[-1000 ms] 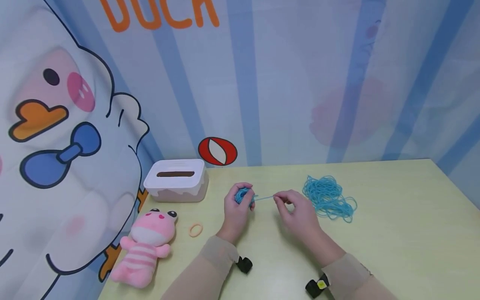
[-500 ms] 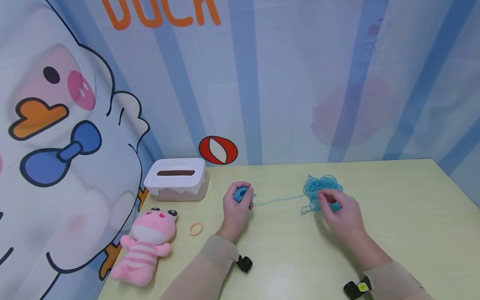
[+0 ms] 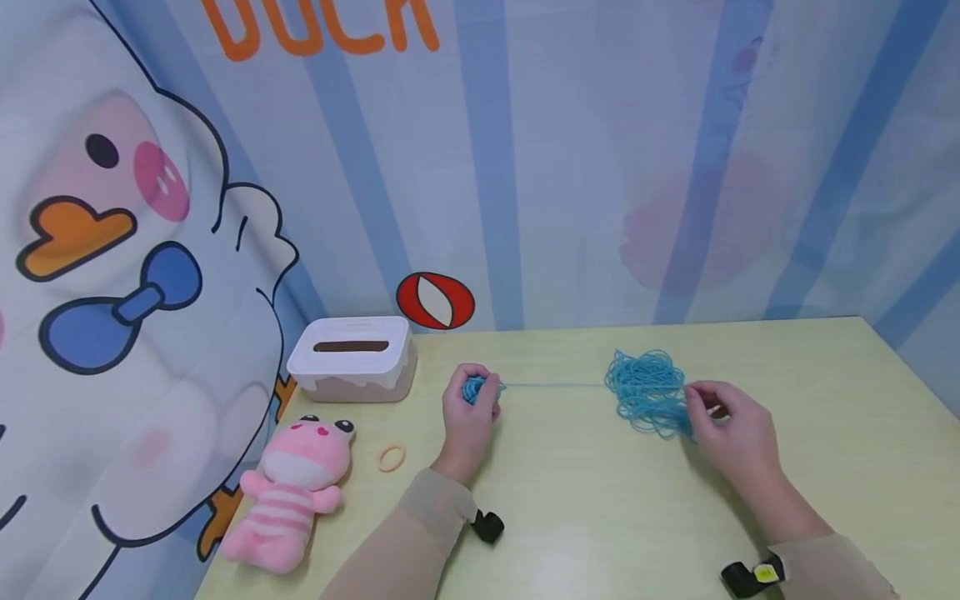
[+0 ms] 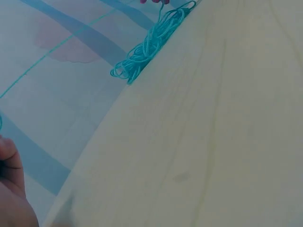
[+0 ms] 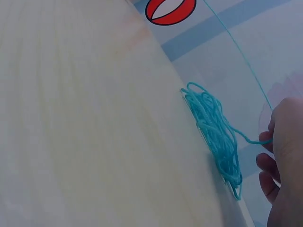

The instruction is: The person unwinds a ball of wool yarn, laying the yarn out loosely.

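Note:
My left hand (image 3: 467,421) grips a small wound ball of blue yarn (image 3: 472,389), partly hidden by the fingers and thumb. From it a taut strand (image 3: 555,385) runs across to my right hand (image 3: 738,429), whose thumb and fingertips pinch it. A loose, tangled heap of the same yarn (image 3: 647,392) lies on the table between the hands, close beside the right one. In the right wrist view, a slack length also leads from the heap (image 5: 213,127) up to the pinching fingers (image 5: 266,141).
On the left of the pale table (image 3: 570,500) stands a white-lidded tissue box (image 3: 352,367). A pink striped plush toy (image 3: 292,500) lies in front of it, with a small peach-coloured ring (image 3: 391,457) to its right. Behind the table hangs a printed blue curtain (image 3: 555,167).
My right hand has moved to the right past the yarn heap, drawing a longer strand out between the hands. The left hand stays nearly in place with the ball.

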Tool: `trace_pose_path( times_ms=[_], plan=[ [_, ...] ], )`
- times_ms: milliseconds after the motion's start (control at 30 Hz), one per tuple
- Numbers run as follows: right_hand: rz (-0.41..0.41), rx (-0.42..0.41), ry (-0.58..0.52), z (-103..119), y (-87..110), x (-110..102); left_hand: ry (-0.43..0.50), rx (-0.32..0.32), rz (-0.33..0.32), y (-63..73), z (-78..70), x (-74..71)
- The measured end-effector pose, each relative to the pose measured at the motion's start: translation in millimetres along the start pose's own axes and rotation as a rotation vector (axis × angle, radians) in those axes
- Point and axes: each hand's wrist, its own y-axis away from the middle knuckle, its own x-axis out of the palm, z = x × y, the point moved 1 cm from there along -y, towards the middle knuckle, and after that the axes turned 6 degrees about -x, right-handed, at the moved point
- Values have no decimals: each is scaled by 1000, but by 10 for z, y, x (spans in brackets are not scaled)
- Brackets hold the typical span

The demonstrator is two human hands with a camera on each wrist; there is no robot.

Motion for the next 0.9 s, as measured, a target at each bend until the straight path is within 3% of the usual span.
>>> trace_pose_path(
  times_ms=[267, 400, 500, 600, 733, 833, 900],
  plan=[
    [143, 146, 176, -134, -14, -78, -46, -38, -96, -20, -8, -1],
    [228, 170, 225, -173, -13, -74, -30, -57, -45, -28, 0, 9],
    [238, 160, 225, -168, -21, -53, -5, -61, 9, -24, 6, 19],
    [187, 147, 202, -121, -35, -17, 14, -52, 44, -12, 5, 27],
    [1, 76, 107, 28, -58, 57, 8, -45, 77, 7, -12, 35],
    [-157, -99, -6, 197, -90, 174, -1, -44, 93, 15, -20, 42],
    [-198, -240, -56, 330, -112, 285, 1, -37, 102, 16, -19, 47]
  ],
)
